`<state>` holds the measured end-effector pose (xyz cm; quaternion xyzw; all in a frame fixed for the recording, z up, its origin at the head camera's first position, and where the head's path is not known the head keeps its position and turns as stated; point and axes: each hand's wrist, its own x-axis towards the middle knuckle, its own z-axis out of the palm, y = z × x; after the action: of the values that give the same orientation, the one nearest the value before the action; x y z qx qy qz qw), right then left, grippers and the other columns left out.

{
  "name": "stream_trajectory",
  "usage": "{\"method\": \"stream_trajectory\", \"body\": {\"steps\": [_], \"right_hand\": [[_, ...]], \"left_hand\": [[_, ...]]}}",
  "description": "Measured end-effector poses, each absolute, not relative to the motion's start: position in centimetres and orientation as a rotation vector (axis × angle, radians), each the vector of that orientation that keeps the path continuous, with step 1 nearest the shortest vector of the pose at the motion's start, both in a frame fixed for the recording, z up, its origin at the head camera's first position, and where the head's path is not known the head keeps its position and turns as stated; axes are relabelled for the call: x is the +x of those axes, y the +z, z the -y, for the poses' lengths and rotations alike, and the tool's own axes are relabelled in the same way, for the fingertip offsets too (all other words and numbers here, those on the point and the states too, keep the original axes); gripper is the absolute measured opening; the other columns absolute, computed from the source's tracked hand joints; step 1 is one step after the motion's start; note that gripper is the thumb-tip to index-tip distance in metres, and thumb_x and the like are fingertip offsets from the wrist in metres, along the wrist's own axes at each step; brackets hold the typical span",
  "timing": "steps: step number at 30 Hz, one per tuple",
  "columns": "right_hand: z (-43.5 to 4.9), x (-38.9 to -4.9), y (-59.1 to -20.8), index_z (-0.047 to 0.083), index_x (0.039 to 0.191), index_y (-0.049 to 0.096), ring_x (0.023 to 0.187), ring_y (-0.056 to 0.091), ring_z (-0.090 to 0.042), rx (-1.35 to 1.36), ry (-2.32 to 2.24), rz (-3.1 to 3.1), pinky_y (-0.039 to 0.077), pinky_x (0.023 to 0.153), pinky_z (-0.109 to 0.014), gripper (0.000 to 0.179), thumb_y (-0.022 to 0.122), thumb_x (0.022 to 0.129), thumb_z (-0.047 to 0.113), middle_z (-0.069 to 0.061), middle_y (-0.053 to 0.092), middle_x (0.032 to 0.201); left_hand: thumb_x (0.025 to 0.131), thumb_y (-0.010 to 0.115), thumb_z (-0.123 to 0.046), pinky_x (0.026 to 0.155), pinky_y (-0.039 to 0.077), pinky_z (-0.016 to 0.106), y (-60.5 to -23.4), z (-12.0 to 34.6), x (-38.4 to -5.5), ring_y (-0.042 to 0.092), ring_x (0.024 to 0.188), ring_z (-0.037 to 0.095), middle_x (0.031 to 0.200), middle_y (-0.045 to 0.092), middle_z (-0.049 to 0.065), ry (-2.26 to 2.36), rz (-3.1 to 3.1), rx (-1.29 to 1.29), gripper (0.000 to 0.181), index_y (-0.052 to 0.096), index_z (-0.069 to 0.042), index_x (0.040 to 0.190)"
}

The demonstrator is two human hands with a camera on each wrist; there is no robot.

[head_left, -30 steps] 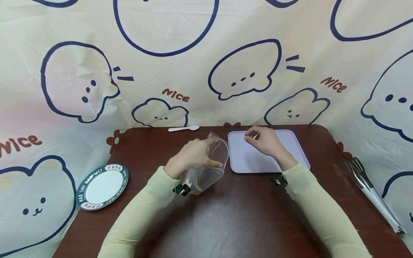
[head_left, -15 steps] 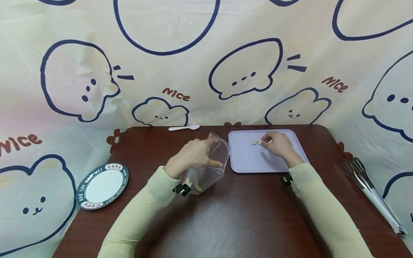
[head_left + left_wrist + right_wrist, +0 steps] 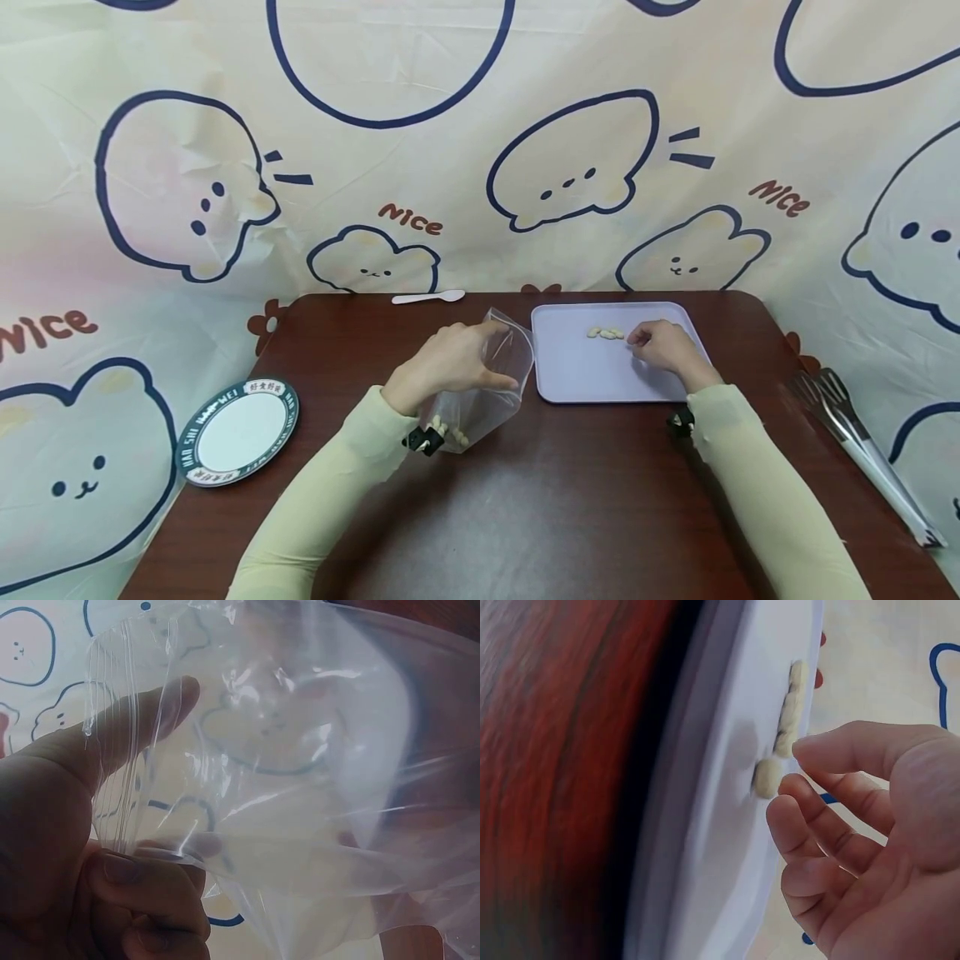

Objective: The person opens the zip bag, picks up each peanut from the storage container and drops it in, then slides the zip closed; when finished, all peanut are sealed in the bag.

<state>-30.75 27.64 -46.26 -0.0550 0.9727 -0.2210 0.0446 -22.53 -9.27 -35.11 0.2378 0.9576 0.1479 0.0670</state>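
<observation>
On the tray (image 3: 577,377), pale bits (image 3: 606,333) are lined up sideways, just left of the loose, empty right hand (image 3: 663,346); the bag (image 3: 487,408) is gripped by the left hand (image 3: 450,362).

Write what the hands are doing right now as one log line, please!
left hand: holds clear bag | bag contents: small pale pieces | right hand: fingers close to similar pieces on lilac tray | touching: unclear

From afar I read "Nice" thrice on the cloth (image 3: 457,175); "HAO SHI", "WEI" and Chinese characters ringed the plate (image 3: 238,433).
</observation>
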Motion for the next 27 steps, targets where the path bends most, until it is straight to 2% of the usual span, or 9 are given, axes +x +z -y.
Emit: {"method": "stream_trajectory", "body": {"steps": [7,13,21,27], "right_hand": [[-28.6,-30.7,-47.1,0.006,0.096,0.073,0.083,0.058,-0.024,-0.115,-0.703,-2.950,0.043,0.068,-0.030,0.014,0.067,0.086,0.014,-0.010,0.069,0.090],[-28.7,-30.6,-47.1,0.007,0.094,0.074,0.082,0.057,-0.024,-0.142,-0.709,-2.960,0.041,0.068,-0.030,0.013,0.067,0.088,0.015,-0.008,0.070,0.088],[-28.1,-30.4,-46.2,0.009,0.106,0.074,0.086,0.059,-0.024,-0.141,-0.873,-2.861,0.045,0.068,-0.030,0.019,0.065,0.094,0.020,-0.010,0.070,0.098],[-26.5,-30.0,-44.6,0.012,0.106,0.074,0.082,0.062,-0.022,-0.220,-0.996,-2.845,0.045,0.068,-0.031,0.017,0.067,0.094,0.023,-0.008,0.070,0.095]], "left_hand": [[0.074,0.080,-0.060,0.083,0.055,0.040,-35.2,9.2,-22.6,0.063,0.086,0.018,0.117,0.072,0.004,0.435,-2.886,0.721,0.088,0.050,-0.020,0.146],[0.073,0.080,-0.061,0.083,0.055,0.041,-35.2,9.1,-22.6,0.066,0.090,0.021,0.114,0.073,0.004,0.412,-2.904,0.717,0.088,0.050,-0.021,0.146],[0.073,0.080,-0.063,0.079,0.054,0.039,-35.2,9.2,-22.6,0.064,0.084,0.018,0.109,0.073,0.002,0.402,-2.904,0.710,0.089,0.050,-0.022,0.146],[0.073,0.080,-0.062,0.070,0.051,0.035,-35.2,9.2,-22.6,0.061,0.076,0.017,0.092,0.071,0.000,0.412,-2.895,0.713,0.089,0.049,-0.021,0.146]]}}
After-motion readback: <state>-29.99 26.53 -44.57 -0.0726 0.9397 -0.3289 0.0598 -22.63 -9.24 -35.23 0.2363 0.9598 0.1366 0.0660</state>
